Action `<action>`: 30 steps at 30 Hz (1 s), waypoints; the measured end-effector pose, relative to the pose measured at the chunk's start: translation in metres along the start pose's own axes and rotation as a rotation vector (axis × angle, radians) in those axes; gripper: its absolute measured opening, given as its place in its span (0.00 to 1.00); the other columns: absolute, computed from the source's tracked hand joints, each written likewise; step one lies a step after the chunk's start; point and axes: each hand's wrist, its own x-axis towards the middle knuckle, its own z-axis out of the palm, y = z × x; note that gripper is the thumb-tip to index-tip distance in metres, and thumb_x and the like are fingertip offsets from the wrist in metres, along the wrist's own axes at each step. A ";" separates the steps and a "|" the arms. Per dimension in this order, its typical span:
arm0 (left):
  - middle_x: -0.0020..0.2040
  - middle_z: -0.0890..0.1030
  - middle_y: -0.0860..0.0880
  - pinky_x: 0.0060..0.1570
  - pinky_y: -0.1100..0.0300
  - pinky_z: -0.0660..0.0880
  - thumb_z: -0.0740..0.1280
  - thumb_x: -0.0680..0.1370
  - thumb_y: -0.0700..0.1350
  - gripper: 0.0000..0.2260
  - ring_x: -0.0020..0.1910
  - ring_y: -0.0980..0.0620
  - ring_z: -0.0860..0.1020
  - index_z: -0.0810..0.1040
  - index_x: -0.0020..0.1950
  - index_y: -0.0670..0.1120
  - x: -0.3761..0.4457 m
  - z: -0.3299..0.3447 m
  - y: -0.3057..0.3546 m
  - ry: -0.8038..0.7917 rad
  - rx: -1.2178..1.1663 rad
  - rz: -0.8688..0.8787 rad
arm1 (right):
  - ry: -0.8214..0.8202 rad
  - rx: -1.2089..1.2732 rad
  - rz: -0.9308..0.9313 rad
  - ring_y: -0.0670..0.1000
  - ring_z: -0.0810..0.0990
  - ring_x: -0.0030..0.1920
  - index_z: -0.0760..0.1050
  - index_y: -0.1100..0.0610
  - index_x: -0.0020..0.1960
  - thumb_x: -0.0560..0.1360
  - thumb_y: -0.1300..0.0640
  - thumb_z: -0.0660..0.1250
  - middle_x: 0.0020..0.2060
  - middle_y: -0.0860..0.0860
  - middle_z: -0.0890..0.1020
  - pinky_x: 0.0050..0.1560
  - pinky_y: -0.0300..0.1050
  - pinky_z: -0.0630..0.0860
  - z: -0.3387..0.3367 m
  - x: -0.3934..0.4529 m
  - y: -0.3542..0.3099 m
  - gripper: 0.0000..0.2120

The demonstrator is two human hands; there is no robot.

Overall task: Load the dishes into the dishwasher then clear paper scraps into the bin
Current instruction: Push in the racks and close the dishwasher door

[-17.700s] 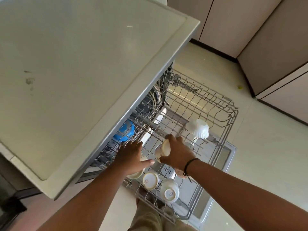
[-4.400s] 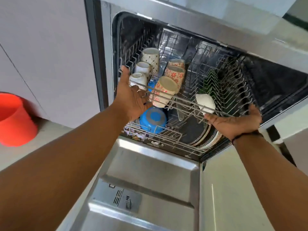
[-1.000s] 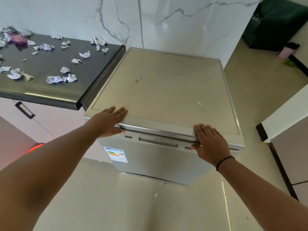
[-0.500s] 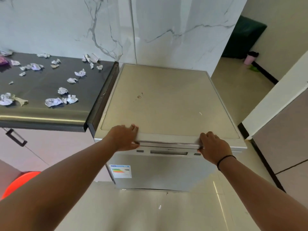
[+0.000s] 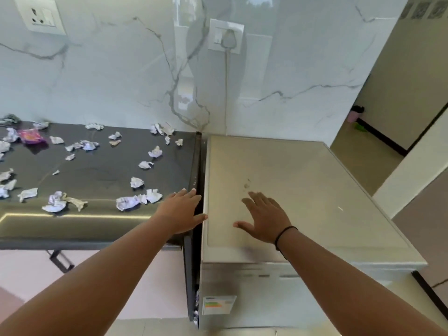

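Pale floor tiles showed at the bottom edge, below the closed front of the dishwasher [image 5: 254, 294], which carried an energy label [image 5: 218, 304] low on its left side. Its flat beige top was bare apart from a small stain [image 5: 246, 184]. The right hand [image 5: 264, 220] lay spread and empty over that top, fingers apart, a dark band on its wrist. The left hand [image 5: 180, 212] was also open and held nothing, its palm at the right end of the dark table [image 5: 97, 173], its thumb reaching across the gap toward the dishwasher. The two hands were near each other but apart. Crumpled paper scraps [image 5: 128, 202] lay scattered over the table, the closest just beside the left hand, others farther back and to the left, with a pink wrapper [image 5: 31, 136] near the wall. Behind stood a white marble wall with a socket [image 5: 226, 36], a plug and cord hanging down from it, and a second socket [image 5: 40, 15] at upper left. A doorway opened at the right.
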 end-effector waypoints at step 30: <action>0.79 0.42 0.46 0.75 0.46 0.49 0.55 0.79 0.61 0.34 0.77 0.43 0.42 0.44 0.78 0.48 0.387 -0.289 -0.204 0.654 0.215 -0.004 | 0.445 -0.445 0.290 0.60 0.26 0.72 0.29 0.63 0.74 0.74 0.41 0.55 0.75 0.58 0.32 0.66 0.65 0.23 -0.208 0.490 0.029 0.47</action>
